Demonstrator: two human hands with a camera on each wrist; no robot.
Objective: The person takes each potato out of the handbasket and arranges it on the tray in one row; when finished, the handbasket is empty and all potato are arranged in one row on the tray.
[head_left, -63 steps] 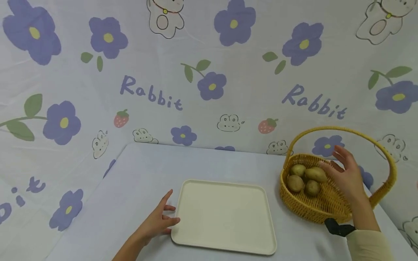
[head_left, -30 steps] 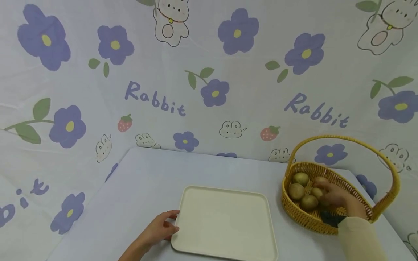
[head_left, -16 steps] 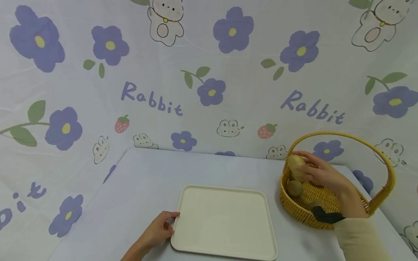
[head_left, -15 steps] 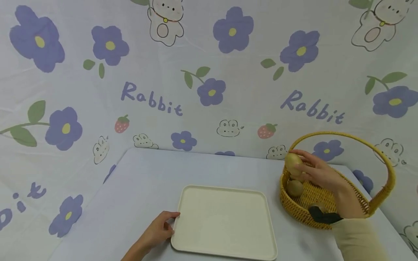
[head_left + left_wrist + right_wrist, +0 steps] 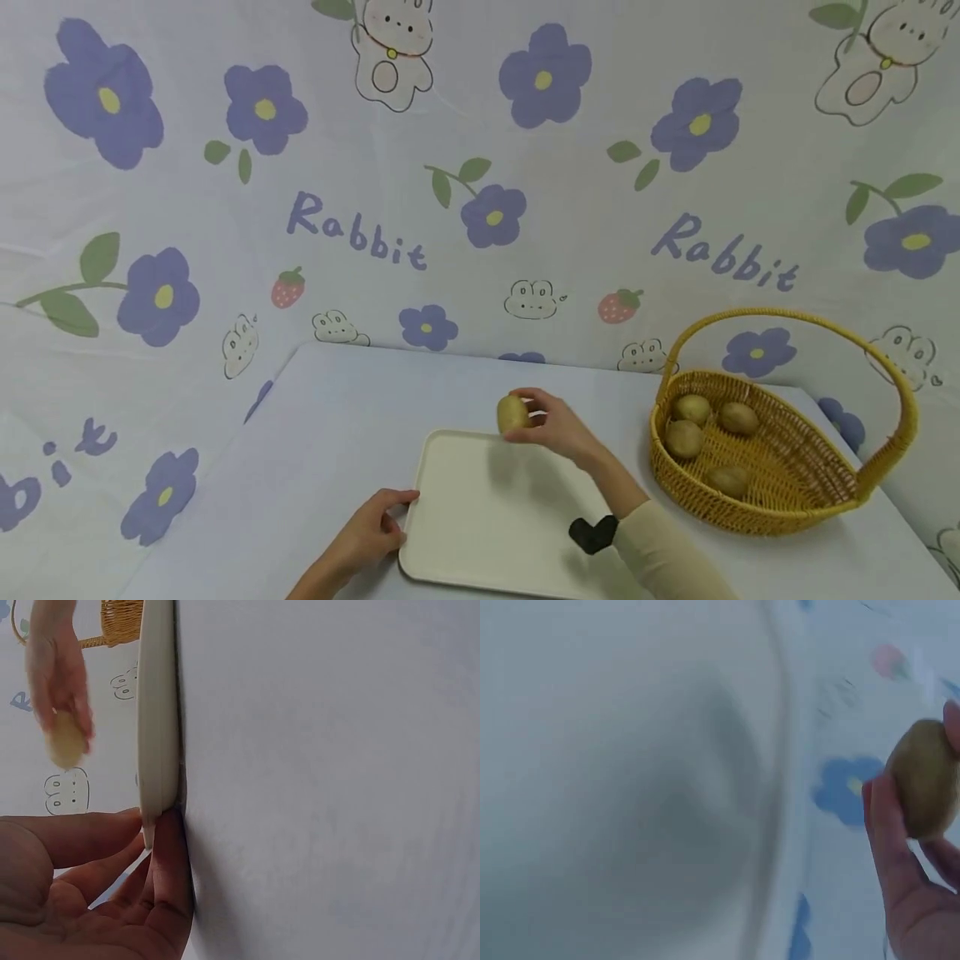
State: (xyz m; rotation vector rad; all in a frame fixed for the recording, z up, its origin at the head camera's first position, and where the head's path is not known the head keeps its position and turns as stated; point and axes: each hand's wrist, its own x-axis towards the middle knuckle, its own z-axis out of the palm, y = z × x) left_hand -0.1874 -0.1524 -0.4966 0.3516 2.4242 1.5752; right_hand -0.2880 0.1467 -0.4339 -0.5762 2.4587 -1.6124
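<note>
Right hand: the right hand (image 5: 553,425) pinches a potato (image 5: 512,413) between thumb and fingertips, above the far edge of the tray (image 5: 480,533). The potato is lifted clear of the tray; a soft shadow lies on the tray surface below it.
Potato in the wrist views: the right wrist view shows the potato (image 5: 924,778) held at the fingertips (image 5: 881,825), with the tray rim (image 5: 776,825) blurred beside it. In the left wrist view the same potato (image 5: 64,740) hangs in the right hand (image 5: 52,671) above the tray.
Left hand: the left hand (image 5: 371,533) grips the near left corner of the tray, thumb on top of the rim and fingers curled at its edge. The left wrist view shows the thumb (image 5: 82,836) on the tray edge (image 5: 157,735) and the other fingers underneath, against the desk (image 5: 330,787).
Tray: cream, rectangular with rounded corners, flat on the desk (image 5: 337,417), nothing lying on it.
Basket: a woven yellow basket (image 5: 795,500) with a tall hoop handle stands on the desk to the right of the tray, apart from it.
Basket contents: four potatoes (image 5: 708,437) lie inside, three grouped toward the far left of the basket and one nearer its front.
Backdrop: a pale cloth (image 5: 352,233) printed with purple flowers, strawberries, rabbits and the word "Rabbit" hangs behind the desk.
Sleeve: a cream sleeve (image 5: 667,558) covers the right forearm, with a black strap (image 5: 594,533) at the wrist.
</note>
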